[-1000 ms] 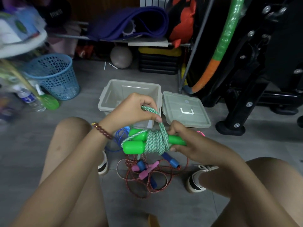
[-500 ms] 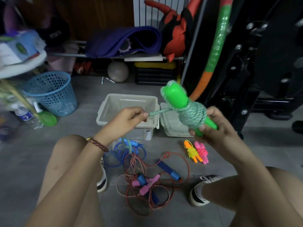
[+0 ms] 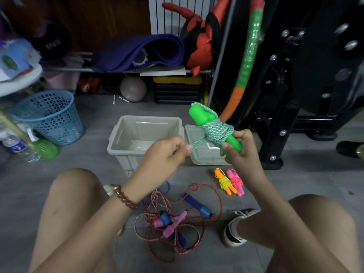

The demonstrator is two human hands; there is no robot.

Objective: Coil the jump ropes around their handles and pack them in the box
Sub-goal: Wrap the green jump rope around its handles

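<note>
1. Two hands hold one green jump rope (image 3: 216,131) in the air, above the lid (image 3: 197,162) just right of the open box (image 3: 145,120).
2. Its handles' lower end sits gripped in the right hand (image 3: 239,152); the left hand (image 3: 167,152) pinches the rope's free tail, drawn taut.
3. Risk: a slipped pinch would slacken the coil, letting wraps slide off.
4. Risk: an untucked tail could unravel inside the box, or snag the loose red rope (image 3: 218,201) on the floor.
</note>
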